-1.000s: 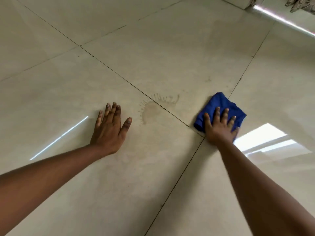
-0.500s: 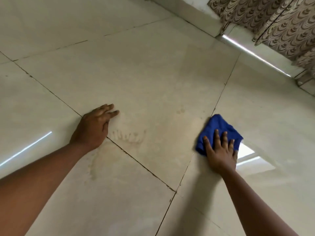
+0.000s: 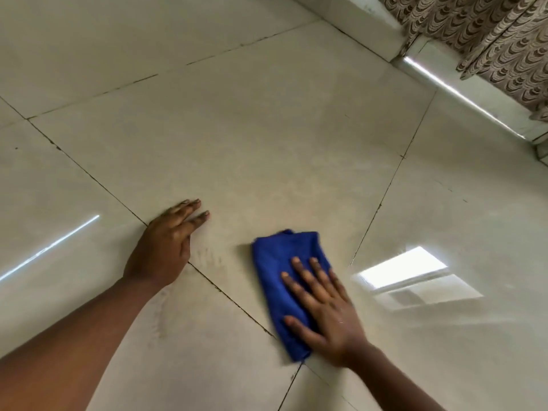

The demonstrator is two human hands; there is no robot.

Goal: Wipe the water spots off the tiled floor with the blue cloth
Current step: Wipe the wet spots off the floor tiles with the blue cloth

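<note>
The blue cloth (image 3: 284, 280) now sits nearer the left hand (image 3: 166, 247); right hand (image 3: 323, 310), spread flat, should sweep toward nine o'clock over the water spots (image 3: 210, 258).

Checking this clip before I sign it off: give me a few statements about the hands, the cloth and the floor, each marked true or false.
1. The right hand lies flat on the blue cloth. True.
2. The left hand grips a corner of the cloth. False: it rests on the bare floor, apart from the cloth.
3. Faint water marks show between the left hand and the cloth. True.
4. The cloth is spread out as a single flat sheet. False: it is bunched and folded under the hand.
5. A patterned curtain hangs at the top right. True.
6. The floor is dark wood. False: it is pale tile with dark joints.
</note>
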